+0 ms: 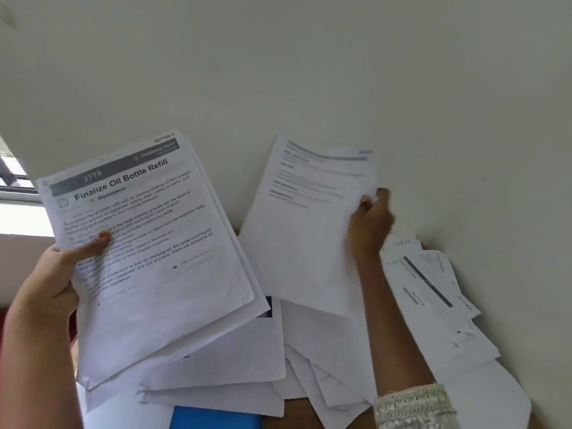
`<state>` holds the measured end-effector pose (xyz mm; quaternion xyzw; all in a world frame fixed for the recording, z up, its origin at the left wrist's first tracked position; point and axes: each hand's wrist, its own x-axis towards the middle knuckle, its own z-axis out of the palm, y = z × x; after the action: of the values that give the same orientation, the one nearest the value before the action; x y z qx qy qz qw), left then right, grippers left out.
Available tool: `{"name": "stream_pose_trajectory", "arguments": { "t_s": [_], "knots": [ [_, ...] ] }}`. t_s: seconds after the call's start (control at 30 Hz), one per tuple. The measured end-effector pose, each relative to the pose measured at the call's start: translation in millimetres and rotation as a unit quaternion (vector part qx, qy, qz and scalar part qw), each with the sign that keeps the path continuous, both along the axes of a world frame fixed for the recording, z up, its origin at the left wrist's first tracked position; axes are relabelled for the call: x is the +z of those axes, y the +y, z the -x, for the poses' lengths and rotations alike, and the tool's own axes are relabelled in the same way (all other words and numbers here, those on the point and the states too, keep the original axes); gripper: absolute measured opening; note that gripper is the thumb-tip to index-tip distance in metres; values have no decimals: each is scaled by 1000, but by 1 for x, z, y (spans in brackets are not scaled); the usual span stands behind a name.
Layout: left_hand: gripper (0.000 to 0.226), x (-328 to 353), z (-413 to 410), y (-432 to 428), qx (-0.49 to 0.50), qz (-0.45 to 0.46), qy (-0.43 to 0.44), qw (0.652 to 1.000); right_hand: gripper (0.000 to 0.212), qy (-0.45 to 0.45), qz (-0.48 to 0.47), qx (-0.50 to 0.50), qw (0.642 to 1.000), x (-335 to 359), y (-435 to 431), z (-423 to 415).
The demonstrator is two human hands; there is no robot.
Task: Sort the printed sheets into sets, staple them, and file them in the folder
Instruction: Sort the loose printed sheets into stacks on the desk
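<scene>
Paper here is light, limp and slick, so an unsupported sheet will likely sag. Your left hand [52,274] clamps the stack [154,243] at its left edge, thumb pressed on top. Below and between your hands lies the loose pile [247,351], with the blue folder [213,418] showing at its near edge. Left of your right hand [370,224] hangs one sheet [303,236], pinched by its right edge. Grip sets near a corner to keep them square.

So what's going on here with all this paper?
A person is sorting paperwork. The left hand grips a stack topped by a page headed Finalize Oil Bottle Refill, while the right hand holds up a single sheet. More loose sheets lie spread on the surface below, and a blue folder shows at the bottom edge.
</scene>
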<state>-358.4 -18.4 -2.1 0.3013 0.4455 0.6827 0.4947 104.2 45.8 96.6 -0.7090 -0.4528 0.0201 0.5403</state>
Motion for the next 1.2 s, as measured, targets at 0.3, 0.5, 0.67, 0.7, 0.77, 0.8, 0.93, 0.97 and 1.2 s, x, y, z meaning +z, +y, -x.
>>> {"name": "stream_pose_trajectory", "arguments": {
  "t_s": [0.3,0.5,0.67,0.7,0.77,0.8,0.93,0.97,1.2],
  "knots": [
    [24,49,-78,-3,-79,80,35,993,30,-27,270,186,944,-110,-30,90],
    [27,50,-134,6,-143,85,71,984,34,49,303,225,925,-127,-29,82],
    [26,35,-181,27,-186,130,62,972,20,137,233,181,946,-123,-30,30],
    [26,32,-188,30,-189,142,68,969,15,142,211,155,955,-120,-32,15],
    [30,26,-197,34,-191,163,77,965,11,106,200,59,972,-114,-40,-21],
    [32,22,-200,36,-190,172,80,963,13,69,214,6,974,-112,-45,-41],
    [24,9,-211,43,-184,188,89,961,46,-33,349,-92,932,-107,-70,-96],
    [23,7,-214,45,-184,194,91,959,56,-34,380,-91,920,-107,-73,-101],
    [22,4,-232,54,-196,209,95,953,79,68,348,-48,934,-120,-57,-104]
  ]
}}
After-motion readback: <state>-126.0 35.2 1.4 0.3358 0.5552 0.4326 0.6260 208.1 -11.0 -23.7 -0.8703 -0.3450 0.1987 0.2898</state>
